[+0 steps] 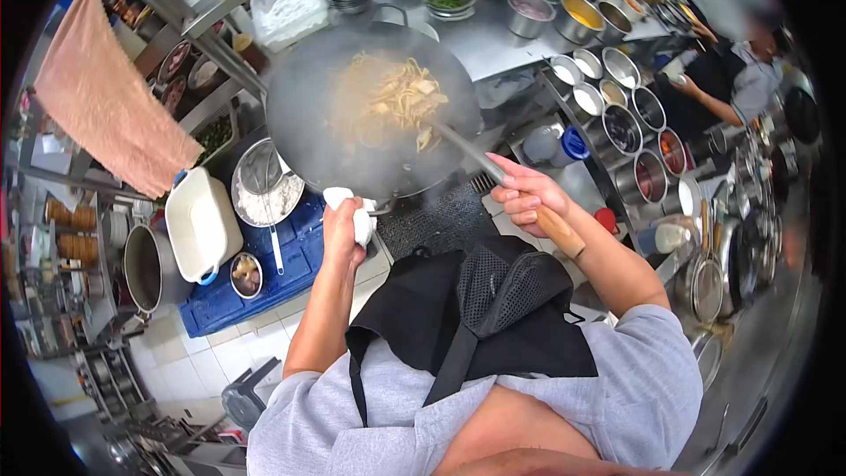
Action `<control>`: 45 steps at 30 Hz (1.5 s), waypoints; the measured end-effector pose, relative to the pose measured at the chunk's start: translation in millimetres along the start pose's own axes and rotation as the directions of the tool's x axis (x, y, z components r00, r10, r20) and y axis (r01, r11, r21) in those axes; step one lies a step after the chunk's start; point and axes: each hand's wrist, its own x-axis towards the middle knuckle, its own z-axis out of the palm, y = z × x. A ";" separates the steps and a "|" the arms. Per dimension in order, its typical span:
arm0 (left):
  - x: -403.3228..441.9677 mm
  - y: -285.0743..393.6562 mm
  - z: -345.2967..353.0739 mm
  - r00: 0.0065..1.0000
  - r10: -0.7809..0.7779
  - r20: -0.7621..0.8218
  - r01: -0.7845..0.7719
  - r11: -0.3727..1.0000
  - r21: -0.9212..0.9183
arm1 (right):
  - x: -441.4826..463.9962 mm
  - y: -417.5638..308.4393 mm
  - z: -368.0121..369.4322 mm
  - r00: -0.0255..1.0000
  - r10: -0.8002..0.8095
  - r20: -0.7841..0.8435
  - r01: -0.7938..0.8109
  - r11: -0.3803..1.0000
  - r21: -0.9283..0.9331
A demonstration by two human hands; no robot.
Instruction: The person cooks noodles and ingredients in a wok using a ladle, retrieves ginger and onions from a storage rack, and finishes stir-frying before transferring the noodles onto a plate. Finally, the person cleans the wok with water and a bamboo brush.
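Steam rises from a large dark wok point(300, 123) tilted in front of me, with noodles point(405, 97) clumped toward its right side. My left hand point(342, 231) is closed around a folded white cloth point(362, 219) at the wok's near handle point(381, 209). My right hand point(531, 194) grips the wooden handle of a long metal wok utensil point(471, 152). The utensil reaches down into the wok at the noodles, and its head is partly hidden by food and steam.
To the left, a white rectangular dish point(201, 220), a bowl of white powder with a strainer point(264, 181) and a small bowl point(246, 274) sit over a blue crate point(295, 264). Ingredient bowls point(531, 13) line the steel counter behind. At right works another person point(736, 79).
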 end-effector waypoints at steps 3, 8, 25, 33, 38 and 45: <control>28.4 5.4 1.6 0.997 0.063 -0.038 -0.065 0.997 -0.047 | 32.5 -29.4 -1.6 0.999 0.034 0.010 -0.034 0.999 -0.013; 68.3 6.9 26.7 0.954 0.198 -0.224 -0.220 0.972 -0.078 | 70.4 -94.2 -8.0 0.997 0.078 -0.005 -0.078 0.993 -0.084; 126.0 -13.6 132.5 0.635 0.400 -0.662 -0.534 0.845 -0.002 | 144.3 -301.5 -77.8 0.978 0.176 -0.108 -0.199 0.660 -0.724; 139.1 -9.7 138.0 0.584 0.437 -0.684 -0.589 0.808 0.013 | 172.2 -311.6 -127.3 0.992 -0.100 0.081 0.047 -0.310 -0.950; 143.2 -10.6 136.5 0.601 0.443 -0.665 -0.607 0.794 -0.020 | 151.5 -313.2 -76.4 0.978 -0.200 0.059 -0.101 -0.700 -0.707; 144.5 -8.2 147.2 0.641 0.430 -0.636 -0.599 0.798 -0.064 | 263.2 -285.8 -21.7 0.933 -0.092 0.347 0.274 -0.443 -0.854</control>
